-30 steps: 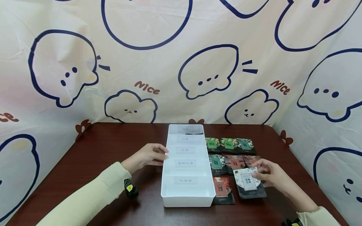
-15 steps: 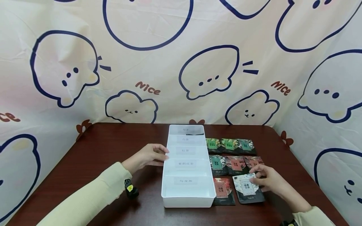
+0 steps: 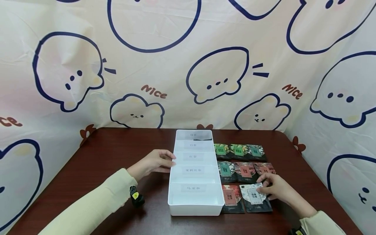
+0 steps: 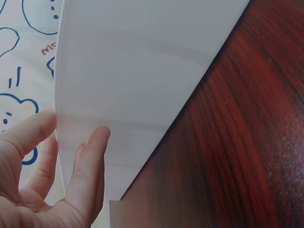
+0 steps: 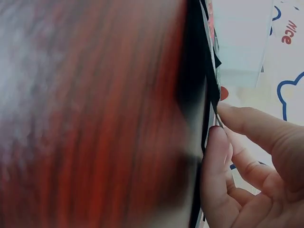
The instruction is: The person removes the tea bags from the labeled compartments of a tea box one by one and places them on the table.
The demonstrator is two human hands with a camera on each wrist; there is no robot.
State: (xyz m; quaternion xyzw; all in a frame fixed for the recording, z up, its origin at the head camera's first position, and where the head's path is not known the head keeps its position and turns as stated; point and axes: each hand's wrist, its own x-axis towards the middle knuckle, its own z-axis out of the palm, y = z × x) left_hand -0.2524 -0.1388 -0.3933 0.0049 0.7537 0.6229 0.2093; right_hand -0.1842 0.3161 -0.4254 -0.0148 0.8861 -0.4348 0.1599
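Note:
A long white box (image 3: 195, 209) with several labelled compartments stands lengthwise on the table. At its left side my left hand (image 3: 152, 162) rests fingertips by the rim; in the left wrist view, its fairly straight fingers (image 4: 90, 166) lie against the outer wall. My right hand (image 3: 279, 188) pinches the top right edge of a white-and-black tea sachet (image 3: 255, 197), low over the tabletop, beside a red-and-black tea sachet (image 3: 231, 195). In the right wrist view, thumb and finger meet at the edge of the sachet, seen nearly edge-on.
Behind the right hand lie two rows of tea sachets: green-labelled ones (image 3: 238, 150) at the back, then a teal-labelled one (image 3: 225, 169) and red ones (image 3: 245, 170). The dark wooden table (image 3: 123, 143) meets a cartoon-printed cloth (image 3: 176, 75) at the back.
My right hand has brought the white-and-black sachet toward me, then left, down beside the red one in the front row. The left hand and the box stay where they were.

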